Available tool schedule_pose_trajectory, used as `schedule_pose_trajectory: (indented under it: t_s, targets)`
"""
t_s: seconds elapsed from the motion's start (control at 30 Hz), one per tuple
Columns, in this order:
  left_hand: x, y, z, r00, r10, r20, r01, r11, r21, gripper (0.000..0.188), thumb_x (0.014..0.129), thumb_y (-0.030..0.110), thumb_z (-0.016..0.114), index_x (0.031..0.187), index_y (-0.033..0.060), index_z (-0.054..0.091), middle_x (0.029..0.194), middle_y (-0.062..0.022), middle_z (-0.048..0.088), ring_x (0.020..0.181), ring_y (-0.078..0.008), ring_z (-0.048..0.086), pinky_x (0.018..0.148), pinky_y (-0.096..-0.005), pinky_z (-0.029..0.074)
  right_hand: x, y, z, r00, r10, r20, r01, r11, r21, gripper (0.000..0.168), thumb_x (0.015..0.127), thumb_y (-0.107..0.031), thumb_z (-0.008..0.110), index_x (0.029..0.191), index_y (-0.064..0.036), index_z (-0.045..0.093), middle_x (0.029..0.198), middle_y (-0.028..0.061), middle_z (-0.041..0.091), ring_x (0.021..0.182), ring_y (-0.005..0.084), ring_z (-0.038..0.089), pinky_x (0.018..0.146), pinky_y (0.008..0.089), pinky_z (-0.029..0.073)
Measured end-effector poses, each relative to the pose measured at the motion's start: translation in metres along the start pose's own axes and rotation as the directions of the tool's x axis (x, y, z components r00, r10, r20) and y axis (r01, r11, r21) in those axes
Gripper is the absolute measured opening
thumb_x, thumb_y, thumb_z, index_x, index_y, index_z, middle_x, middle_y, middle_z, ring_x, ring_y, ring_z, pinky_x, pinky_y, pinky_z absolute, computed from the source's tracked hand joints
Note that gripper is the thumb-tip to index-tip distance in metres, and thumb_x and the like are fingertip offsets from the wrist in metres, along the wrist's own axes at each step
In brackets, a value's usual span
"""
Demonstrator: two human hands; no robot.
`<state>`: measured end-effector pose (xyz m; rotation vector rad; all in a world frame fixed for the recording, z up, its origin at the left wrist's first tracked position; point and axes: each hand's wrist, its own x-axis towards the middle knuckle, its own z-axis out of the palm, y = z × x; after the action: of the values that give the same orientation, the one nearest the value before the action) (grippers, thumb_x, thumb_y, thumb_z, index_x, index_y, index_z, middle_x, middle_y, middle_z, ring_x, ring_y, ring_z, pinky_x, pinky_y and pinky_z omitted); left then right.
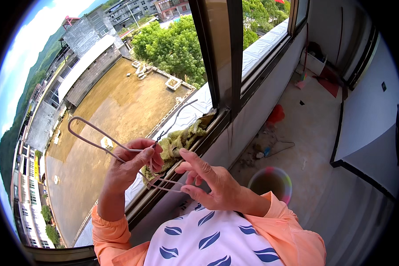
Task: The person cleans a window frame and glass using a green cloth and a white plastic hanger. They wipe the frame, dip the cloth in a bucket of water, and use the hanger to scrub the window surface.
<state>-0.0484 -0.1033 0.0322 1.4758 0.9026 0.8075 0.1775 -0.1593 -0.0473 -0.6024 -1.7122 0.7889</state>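
A bent wire hanger [94, 128], folded into narrow loops with a twisted neck and a loosely curved hook, is held up before the open window. My left hand [133, 161] grips it between thumb and fingers near the twist. My right hand [212, 183] is at the other looped end, thumb tip at the wire and fingers spread; whether it presses on the wire is unclear. Behind the hands, a crumpled yellow-green cloth [173, 144] lies along the window sill.
The dark metal window frame [236, 60] rises just beyond the hands. A round basin [271, 183] with a coloured rim stands on the floor at right. Farther off lie a red plastic bag [276, 113], another bent wire [286, 143] and debris. Outside is a flat roof [119, 96].
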Motion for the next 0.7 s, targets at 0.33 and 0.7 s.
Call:
schedule_pose_trajectory:
  t_s: [0.33,0.7]
  targets:
    - [0.03,-0.018,0.006,0.992,0.078,-0.095,0.025,0.629,0.777,0.019,0.094,0.006,0.059,0.109,-0.0017,0.068,0.068,0.0013,0.055,0.06,-0.0064,0.044,0.052,-0.024,0.037,-0.103,0.049,-0.094,0.846,0.368,-0.386,-0.507,0.778,-0.371,0.054,0.085,-0.001,0.064,0.136,-0.002,0.047,0.078,0.013,0.065,0.062,0.0248,0.065,0.058,0.0321,0.052]
    - [0.031,-0.034,0.008,0.978,0.1,-0.182,0.046,0.751,0.658,0.018,0.094,0.006,0.059,0.107,-0.0006,0.07,0.074,-0.0052,0.067,0.064,-0.0061,0.055,0.056,-0.0225,0.044,-0.111,0.062,-0.101,0.842,0.374,-0.388,-0.524,0.737,-0.427,0.047,0.084,-0.001,0.064,0.13,-0.001,0.052,0.077,0.0161,0.064,0.063,0.0302,0.064,0.059,0.0343,0.051]
